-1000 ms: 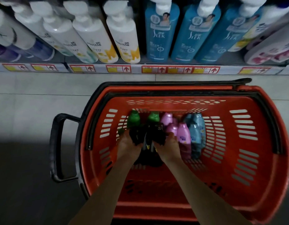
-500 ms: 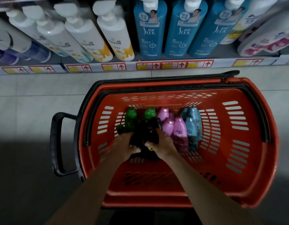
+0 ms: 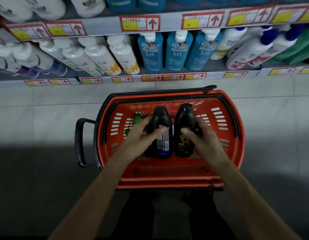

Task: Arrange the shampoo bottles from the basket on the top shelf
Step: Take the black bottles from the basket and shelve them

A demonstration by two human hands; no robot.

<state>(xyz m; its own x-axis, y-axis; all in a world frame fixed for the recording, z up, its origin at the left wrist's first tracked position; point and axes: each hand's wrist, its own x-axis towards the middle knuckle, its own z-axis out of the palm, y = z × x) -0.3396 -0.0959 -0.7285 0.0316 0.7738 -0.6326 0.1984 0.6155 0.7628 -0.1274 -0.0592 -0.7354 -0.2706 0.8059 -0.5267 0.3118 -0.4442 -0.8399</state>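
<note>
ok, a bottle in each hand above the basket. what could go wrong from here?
1. The left hand holds the left black bottle and the right hand the right black bottle, one-handed; glossy plastic might slip and fall on the green bottle in the basket.
2. The two bottles are nearly touching and could knock together.
3. The shelved bottles stand tightly packed; slotting two in at once may topple neighbours.
</note>
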